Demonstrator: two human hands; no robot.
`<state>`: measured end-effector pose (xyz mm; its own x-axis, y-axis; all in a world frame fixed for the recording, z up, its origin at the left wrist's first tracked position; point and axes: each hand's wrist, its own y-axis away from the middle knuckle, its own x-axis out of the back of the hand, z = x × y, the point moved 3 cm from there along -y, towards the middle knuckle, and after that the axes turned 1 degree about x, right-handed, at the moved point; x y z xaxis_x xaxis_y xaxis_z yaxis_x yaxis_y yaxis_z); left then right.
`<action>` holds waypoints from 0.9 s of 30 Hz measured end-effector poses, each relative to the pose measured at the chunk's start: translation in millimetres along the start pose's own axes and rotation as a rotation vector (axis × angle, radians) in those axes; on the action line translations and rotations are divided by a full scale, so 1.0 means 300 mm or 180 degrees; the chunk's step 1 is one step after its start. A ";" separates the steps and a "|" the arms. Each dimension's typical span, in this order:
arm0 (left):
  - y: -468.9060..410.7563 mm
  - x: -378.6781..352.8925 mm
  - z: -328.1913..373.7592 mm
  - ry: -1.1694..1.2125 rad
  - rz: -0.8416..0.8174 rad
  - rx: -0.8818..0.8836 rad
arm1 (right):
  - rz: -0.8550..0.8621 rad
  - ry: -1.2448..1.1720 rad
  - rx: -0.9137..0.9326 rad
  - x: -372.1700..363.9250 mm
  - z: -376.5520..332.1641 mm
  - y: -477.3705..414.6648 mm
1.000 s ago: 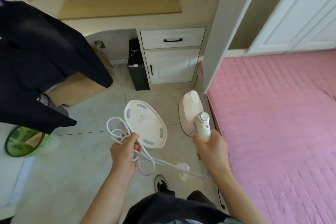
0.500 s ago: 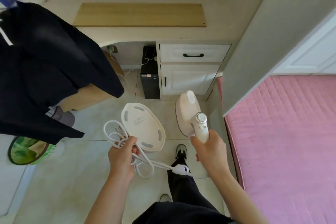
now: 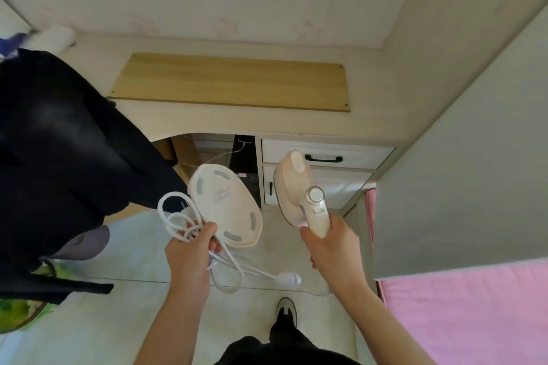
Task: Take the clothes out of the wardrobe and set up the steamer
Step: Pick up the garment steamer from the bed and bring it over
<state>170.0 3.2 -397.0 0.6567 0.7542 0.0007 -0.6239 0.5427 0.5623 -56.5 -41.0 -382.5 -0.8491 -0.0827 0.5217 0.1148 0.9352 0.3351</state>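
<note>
From the head camera, the right hand (image 3: 329, 249) is wrapped round the handle of the steamer (image 3: 296, 187), which is held in the air in front of the desk (image 3: 267, 124). The left hand (image 3: 189, 249) clutches the looped cord (image 3: 175, 213) and the near edge of the white base plate (image 3: 228, 204). The steamer looks like rigid, smooth plastic and is probably nose-heavy, so the handle is the sound grip; the cord is limp and apt to snag. A dark garment (image 3: 59, 142) hangs at the left
</note>
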 end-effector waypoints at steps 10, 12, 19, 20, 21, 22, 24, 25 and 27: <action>-0.251 -0.248 0.237 -0.0118 0.0020 -0.0394 | -0.0014 -0.0045 -0.0018 -0.052 -0.190 -0.337; -0.320 -0.297 0.291 -0.0187 0.0015 -0.0460 | 0.0002 -0.0101 -0.0060 -0.074 -0.235 -0.405; -0.569 -0.466 0.518 -0.0463 -0.0246 -0.0685 | 0.0343 -0.0216 -0.0090 -0.155 -0.434 -0.639; -0.602 -0.489 0.550 -0.0510 -0.0286 -0.0729 | 0.0397 -0.0227 -0.0125 -0.165 -0.458 -0.667; -0.635 -0.511 0.579 -0.0557 -0.0317 -0.0757 | 0.0445 -0.0238 -0.0160 -0.176 -0.479 -0.694; -0.665 -0.532 0.603 -0.0603 -0.0340 -0.0772 | 0.0494 -0.0252 -0.0198 -0.187 -0.495 -0.716; -0.721 -0.580 0.639 -0.0700 -0.0384 -0.0801 | 0.0584 -0.0303 -0.0266 -0.205 -0.520 -0.759; -0.744 -0.604 0.650 -0.0747 -0.0401 -0.0806 | 0.0619 -0.0312 -0.0286 -0.211 -0.529 -0.776; -0.785 -0.653 0.670 -0.0849 -0.0451 -0.0806 | 0.0679 -0.0330 -0.0315 -0.219 -0.542 -0.808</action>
<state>273.5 -346.4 -363.4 0.8101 0.5607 0.1713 -0.5820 0.7338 0.3505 55.4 -318.3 -370.2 -0.8480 0.1535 0.5073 0.3427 0.8889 0.3039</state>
